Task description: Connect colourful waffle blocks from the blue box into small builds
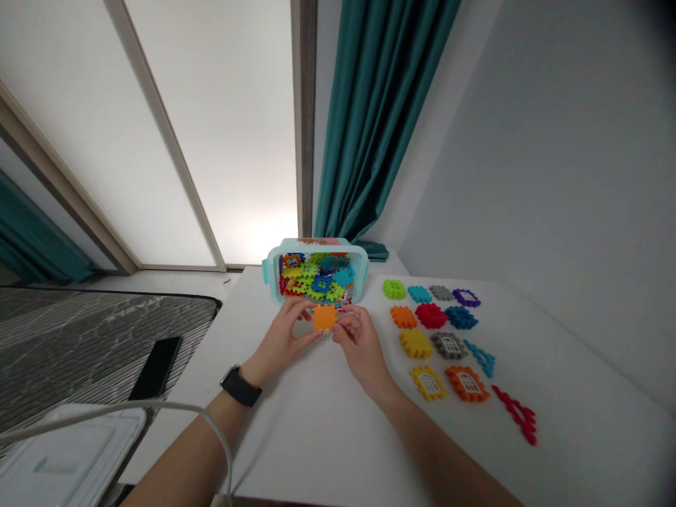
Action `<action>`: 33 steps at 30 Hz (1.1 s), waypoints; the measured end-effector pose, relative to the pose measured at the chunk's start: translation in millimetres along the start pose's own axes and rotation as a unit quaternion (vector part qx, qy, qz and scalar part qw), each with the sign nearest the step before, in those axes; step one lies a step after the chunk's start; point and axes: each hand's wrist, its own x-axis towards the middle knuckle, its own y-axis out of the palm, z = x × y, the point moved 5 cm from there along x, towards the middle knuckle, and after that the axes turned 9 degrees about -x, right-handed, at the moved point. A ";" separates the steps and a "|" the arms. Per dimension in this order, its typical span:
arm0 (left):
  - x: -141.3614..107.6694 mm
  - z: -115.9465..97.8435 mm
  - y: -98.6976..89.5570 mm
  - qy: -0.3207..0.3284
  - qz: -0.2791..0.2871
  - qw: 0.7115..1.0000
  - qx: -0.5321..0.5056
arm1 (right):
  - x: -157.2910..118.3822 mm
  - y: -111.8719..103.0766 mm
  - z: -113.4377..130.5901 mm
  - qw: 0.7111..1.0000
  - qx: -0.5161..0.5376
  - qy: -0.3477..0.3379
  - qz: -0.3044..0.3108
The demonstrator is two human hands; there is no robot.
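Observation:
An orange square building piece with toothed edges [324, 317] is held up in front of the bin. The fingers and thumb of my left hand [284, 335] grip its left side, and a dark watch sits on that wrist. My right hand [363, 343] pinches the piece along its right edge. Just beyond my fingers, a light-blue plastic bin [361, 271] lies tipped toward me, full of mixed colourful building pieces [311, 276]. Whether more than one piece is in my hands cannot be made out.
On the white table [317, 436], sorted toothed pieces stand in rows at right, among them red [431, 316], yellow [415, 344] and an orange window piece [467, 384]. A pale cable [174, 405] crosses my left forearm. A white lid [68, 451] and black phone [157, 367] lie at left.

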 end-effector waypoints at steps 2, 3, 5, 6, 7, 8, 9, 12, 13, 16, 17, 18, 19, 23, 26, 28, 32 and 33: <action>-0.1 0.5 0.6 -0.004 0.008 1.000 -0.005 | 0.3 -0.4 0.3 1.000 -0.008 -0.002 0.010; -0.2 0.7 1.0 -0.007 0.012 1.000 -0.007 | 0.7 -0.8 -0.1 1.000 -0.012 -0.001 0.014; -0.6 1.0 1.8 -0.021 0.021 0.999 -0.016 | 1.7 -1.5 -1.4 0.999 -0.021 0.000 0.024; -1.0 1.3 2.4 -0.032 0.026 0.999 -0.022 | 2.2 -1.5 -2.1 0.999 -0.024 0.002 0.030; -1.4 1.7 3.1 -0.045 0.030 0.998 -0.031 | 2.7 -1.3 -2.8 0.999 -0.023 0.004 0.035; -1.8 2.4 3.9 -0.061 0.032 0.997 -0.042 | 3.0 -1.0 -3.3 0.999 -0.021 0.006 0.039; -2.1 3.3 5.1 -0.079 0.035 0.995 -0.056 | 3.1 -0.6 -3.7 0.999 -0.016 0.009 0.040; -2.6 6.9 9.6 -0.129 0.033 0.983 -0.126 | 3.0 0.7 -4.7 0.999 0.010 0.017 0.031; -2.5 8.3 11.1 -0.142 0.027 0.976 -0.160 | 2.8 1.1 -5.2 0.999 0.019 0.021 0.028; -2.2 14.1 13.0 -0.178 -0.020 0.951 -0.250 | 2.2 0.3 -5.9 1.000 0.008 0.023 0.017; -2.3 16.3 12.9 -0.190 -0.038 0.944 -0.269 | 1.8 -0.8 -5.1 1.000 -0.014 0.017 0.009; -2.6 18.5 12.4 -0.201 -0.057 0.936 -0.282 | 1.1 -2.1 -3.5 0.999 -0.043 0.010 0.003; -3.0 20.5 11.6 -0.211 -0.074 0.930 -0.293 | 0.2 -2.9 -1.1 0.997 -0.073 -0.001 0.001; -4.4 25.7 8.7 -0.242 -0.109 0.901 -0.343 | -5.5 -2.4 13.7 0.984 -0.162 -0.059 0.041; -4.8 24.7 9.5 -0.256 -0.095 0.886 -0.374 | -9.4 -6.7 26.8 0.964 -0.228 -0.124 0.054; -5.4 21.5 12.7 -0.265 -0.075 0.881 -0.386 | -12.3 -11.3 33.9 0.942 -0.280 -0.171 0.063; -8.7 13.4 27.1 -0.297 -0.009 0.871 -0.390 | -23.0 -19.5 41.9 0.885 -0.375 -0.248 0.124; -9.7 11.6 32.0 -0.307 0.013 0.867 -0.393 | -26.7 -22.1 43.2 0.870 -0.395 -0.260 0.140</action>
